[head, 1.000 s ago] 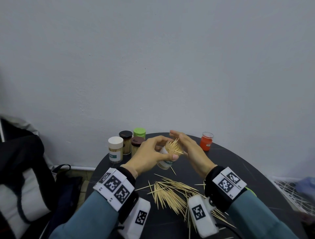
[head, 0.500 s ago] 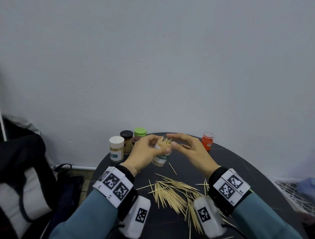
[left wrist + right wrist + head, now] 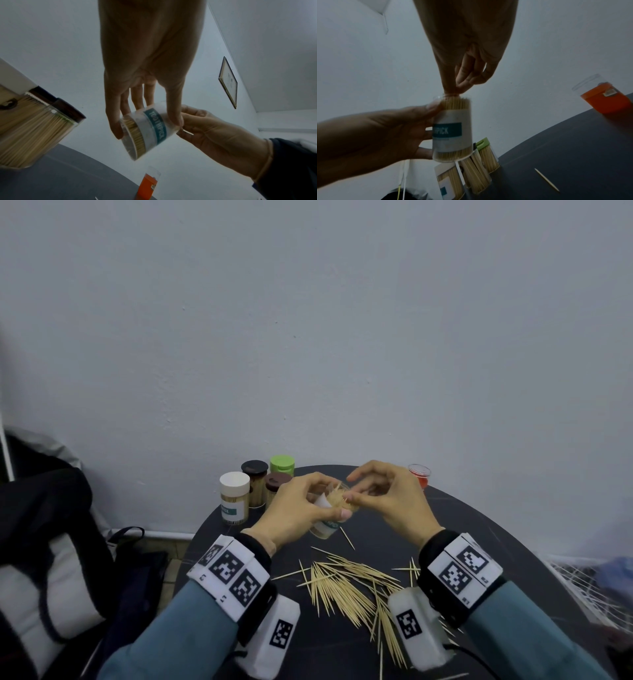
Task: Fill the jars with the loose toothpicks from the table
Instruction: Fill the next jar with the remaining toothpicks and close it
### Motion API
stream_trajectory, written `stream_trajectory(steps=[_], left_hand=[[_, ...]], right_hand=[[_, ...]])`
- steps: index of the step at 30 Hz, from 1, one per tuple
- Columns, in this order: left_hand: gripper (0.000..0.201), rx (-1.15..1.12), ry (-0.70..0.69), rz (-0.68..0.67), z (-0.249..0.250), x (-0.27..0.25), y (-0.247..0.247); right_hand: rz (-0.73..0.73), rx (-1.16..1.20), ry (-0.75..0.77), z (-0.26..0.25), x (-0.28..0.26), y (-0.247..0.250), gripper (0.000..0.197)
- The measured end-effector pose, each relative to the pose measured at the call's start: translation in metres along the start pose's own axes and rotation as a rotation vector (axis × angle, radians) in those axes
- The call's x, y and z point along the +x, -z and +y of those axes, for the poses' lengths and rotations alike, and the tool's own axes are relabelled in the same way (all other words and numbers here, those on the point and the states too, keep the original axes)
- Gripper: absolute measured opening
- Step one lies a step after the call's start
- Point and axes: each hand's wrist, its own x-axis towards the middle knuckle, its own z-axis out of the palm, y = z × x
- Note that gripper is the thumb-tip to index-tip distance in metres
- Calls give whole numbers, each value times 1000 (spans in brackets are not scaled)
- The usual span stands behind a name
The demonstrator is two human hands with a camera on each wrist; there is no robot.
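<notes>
Head view is showing a round dark table (image 3: pixel 479 546) standing against a plain pale wall (image 3: pixel 308 337). The left hand (image 3: pixel 294 511) is wrapping its fingers round a clear jar (image 3: pixel 452 129) with a blue label, holding it up above the table. The right hand (image 3: pixel 390 498) is pinching its fingertips (image 3: pixel 462 83) together right at the jar's open top, where toothpick tips are sticking up. A big pile of loose toothpicks (image 3: pixel 346 587) is lying on the table near the person. Four closed jars (image 3: pixel 253 491) are standing together at the back left. An orange jar (image 3: pixel 420 475) is sitting open at the back right. A framed picture (image 3: pixel 228 82) is hanging on the wall. A dark bag (image 3: pixel 44 525) is resting to the left.
</notes>
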Motion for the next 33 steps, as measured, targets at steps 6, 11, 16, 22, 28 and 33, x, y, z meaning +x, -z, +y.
stream_trajectory(steps=[6, 11, 16, 22, 28, 33], left_hand=[[53, 16, -9, -15, 1, 0, 2], [54, 40, -10, 20, 0, -1, 1], [52, 108, -13, -28, 0, -2, -1], [49, 143, -45, -9, 1, -4, -1], [50, 152, -32, -12, 1, -4, -1], [51, 171, -8, -60, 1, -4, -3]], right_hand=[[-33, 30, 5, -5, -1, 8, 13], [-104, -117, 8, -6, -1, 7, 17], [-37, -171, 29, -2, 1, 5, 30], [-171, -287, 39, -7, 1, 8, 47], [-254, -366, 58, -14, 3, 8, 48], [-260, -448, 43, -15, 4, 7, 44]])
